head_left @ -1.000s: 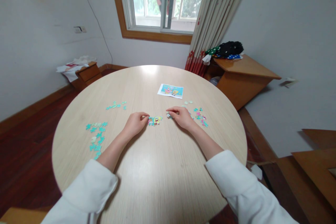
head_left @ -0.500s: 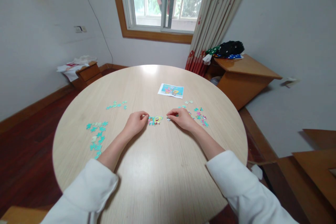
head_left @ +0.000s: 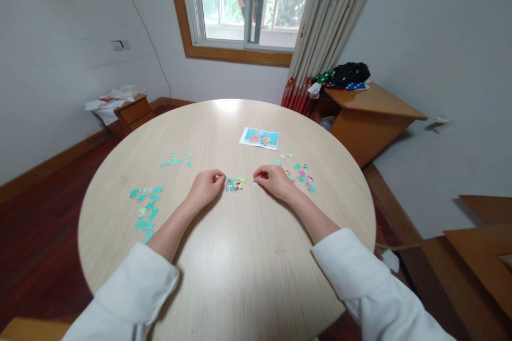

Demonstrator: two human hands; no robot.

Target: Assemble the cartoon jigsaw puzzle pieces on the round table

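Note:
A small joined section of jigsaw puzzle [head_left: 236, 184], with a yellow cartoon figure on it, lies on the round table [head_left: 240, 266]. My left hand [head_left: 207, 186] is closed at its left edge, fingertips pinched together and touching or nearly touching it. To its right, my right hand [head_left: 274, 179] pinches a single puzzle piece [head_left: 255, 183], mostly hidden under the fingers, with a gap between it and the joined section. Several loose colourful pieces [head_left: 307, 179] lie just beyond my right hand.
A printed picture sheet [head_left: 260, 139] lies toward the back of the table. Several turquoise pieces [head_left: 149, 212] are spread at the left, with a smaller group [head_left: 176, 160] behind them. A wooden cabinet [head_left: 368, 117] with cloths on it stands at the back right.
The view has shifted very slightly. The piece in my right hand is tilted or turned a little and shows less; both hands otherwise stay in place.

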